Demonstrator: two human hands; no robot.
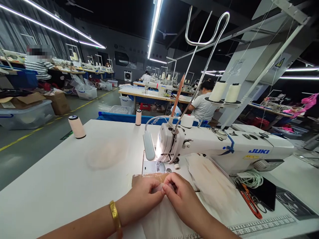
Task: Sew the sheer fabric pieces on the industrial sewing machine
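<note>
So my left hand (141, 197) and right hand (183, 197) pinched the pale cloth (160, 217) together, just in front of the machine (209, 142). Small, even pinches seemed best for avoiding puckers.

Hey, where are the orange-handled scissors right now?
In the head view, the scissors lie on the table at right, beside the flat black slab, between the coiled cord and the ruler.

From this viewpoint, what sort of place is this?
Most likely a sewing workshop or garment factory: a JUKI sewing machine on the near table, thread cones, and more sewing machines beyond.
</note>
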